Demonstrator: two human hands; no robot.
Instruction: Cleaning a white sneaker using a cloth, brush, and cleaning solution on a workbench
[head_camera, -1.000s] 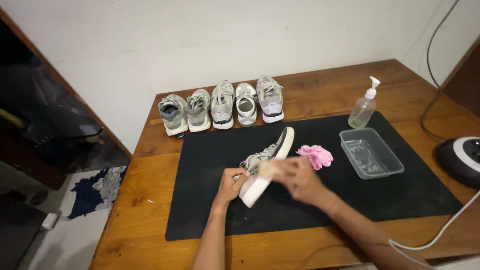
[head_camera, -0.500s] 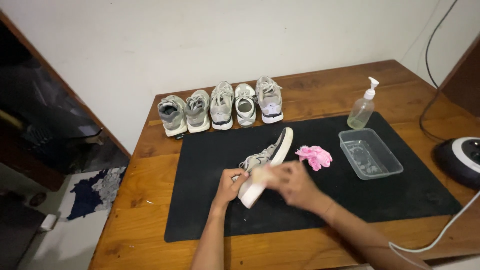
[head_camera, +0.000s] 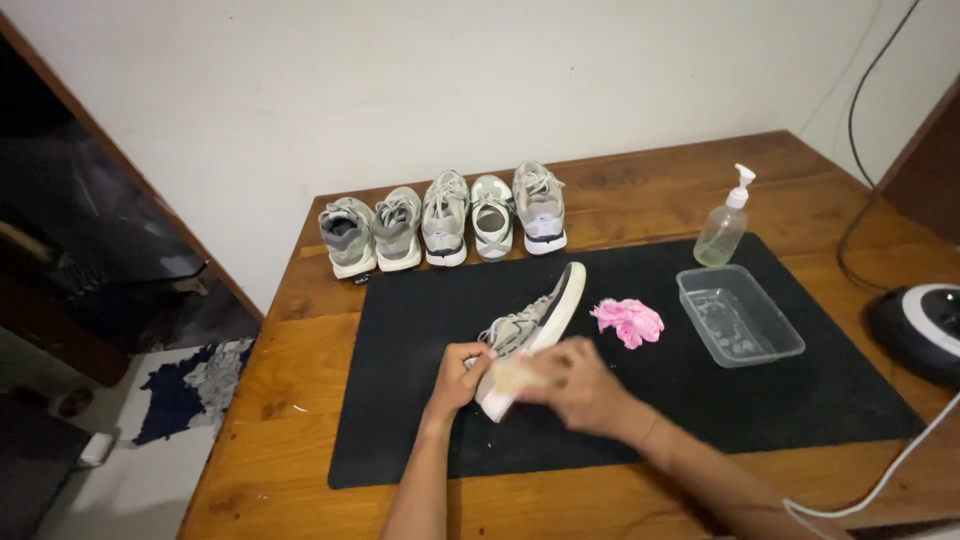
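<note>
At frame centre, the left hand (head_camera: 458, 369) grips a grey sneaker (head_camera: 528, 332) on a black mat (head_camera: 620, 420). The right hand (head_camera: 578, 382) presses a pale sponge (head_camera: 508, 374) against its white sole

you see a grey sneaker (head_camera: 530, 322) with a white sole, a pink cloth (head_camera: 628, 321), a black mat (head_camera: 420, 300) and a brown wooden table (head_camera: 290, 370).

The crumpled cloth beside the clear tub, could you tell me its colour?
The crumpled cloth is pink, seen clearly in the head view.

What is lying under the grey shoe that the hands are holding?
The black mat lies under the grey shoe, on the wooden table. The left hand and right hand cover the shoe's near end, so contact there is hidden.
</note>
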